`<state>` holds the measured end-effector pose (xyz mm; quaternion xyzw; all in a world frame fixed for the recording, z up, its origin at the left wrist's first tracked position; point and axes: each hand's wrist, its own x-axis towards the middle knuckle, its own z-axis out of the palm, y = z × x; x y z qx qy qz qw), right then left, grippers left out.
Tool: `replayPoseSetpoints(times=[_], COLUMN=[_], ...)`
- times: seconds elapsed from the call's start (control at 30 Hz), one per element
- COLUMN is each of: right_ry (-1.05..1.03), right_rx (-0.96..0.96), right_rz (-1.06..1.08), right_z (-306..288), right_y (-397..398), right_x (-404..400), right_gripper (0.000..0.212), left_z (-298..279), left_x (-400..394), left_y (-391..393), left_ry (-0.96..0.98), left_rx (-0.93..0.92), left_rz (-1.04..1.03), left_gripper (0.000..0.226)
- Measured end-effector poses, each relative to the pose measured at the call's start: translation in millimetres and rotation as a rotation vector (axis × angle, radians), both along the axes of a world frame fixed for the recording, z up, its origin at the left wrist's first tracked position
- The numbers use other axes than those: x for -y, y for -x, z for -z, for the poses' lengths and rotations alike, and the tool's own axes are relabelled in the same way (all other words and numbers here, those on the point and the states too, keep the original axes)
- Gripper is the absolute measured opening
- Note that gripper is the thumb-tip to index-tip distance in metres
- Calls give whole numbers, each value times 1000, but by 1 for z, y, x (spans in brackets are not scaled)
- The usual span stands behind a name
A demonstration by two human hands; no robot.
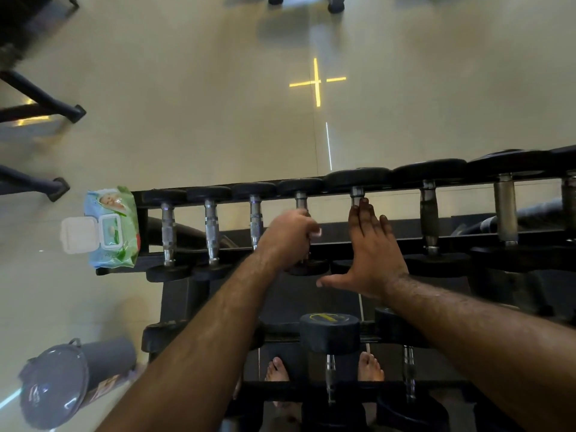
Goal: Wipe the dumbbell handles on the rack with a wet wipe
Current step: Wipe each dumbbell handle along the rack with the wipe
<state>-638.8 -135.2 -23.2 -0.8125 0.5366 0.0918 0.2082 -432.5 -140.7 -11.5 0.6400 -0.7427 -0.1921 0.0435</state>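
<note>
Left hand point(288, 233): curled round the handle of the fourth dumbbell point(301, 201) from the left on the top tier, with a scrap of white wet wipe point(316, 232) showing at the fingers.
Right hand point(371, 244): flat and open, fingers straight and together, thumb spread toward the viewer; it lies along the fifth dumbbell point(357, 192), fingertips at the far end of its handle, gripping nothing.
Dumbbell handles: short steel bars, knurled in the middle and smooth at the collars, running away from the viewer between black round heads; they are thin on the left and thicker toward the right.
Rack point(218, 253): black metal, two tiers; the top row of dumbbells sits side by side across two rails, and a lower row lies nearer the viewer.
Lower dumbbell point(329, 333): black hexagonal head with a yellow mark, between the two forearms.
Wipes pack point(112, 227): green and blue soft pack resting on the left end of the rack, its white flip lid standing open.
Bin point(62, 381): grey, lidded, on the floor left of the rack.
Floor point(202, 104): pale and glossy, with a yellow cross reflected beyond the rack.
Feet point(276, 369): bare, seen below the lower tier.
</note>
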Motion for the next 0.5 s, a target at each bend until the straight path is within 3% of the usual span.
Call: replayPoseSetpoints(times=[0.07,0.13,0.2,0.27,0.33,0.4,0.5], right_ry=[8,13,10,6,18,23,18], right_rx=[-3,5,8,3,4,8,-2], right_rz=[10,14,8,2,4,5,9], right_z=[-1,-2,-1,-1,-1,-1,-2], right_y=[-1,-1,-1,-1,-1,0,0], right_x=[0,0,0,0,0,-1,-1], right_gripper=[168,169,168,168,169,169,169], left_z=[4,10,8,1,-8,-15,-20], left_x=[10,15,8,-2,-5,0,11], left_y=[-1,3,13,21,18,8,4], left_ry=[223,258,143,-103,-388,-560,-487], left_rx=[80,149,156,140,87,-96,-302], left_rz=[-62,-52,36,107,79,-28,-207], left_gripper=[22,19,16,21,24,19,16])
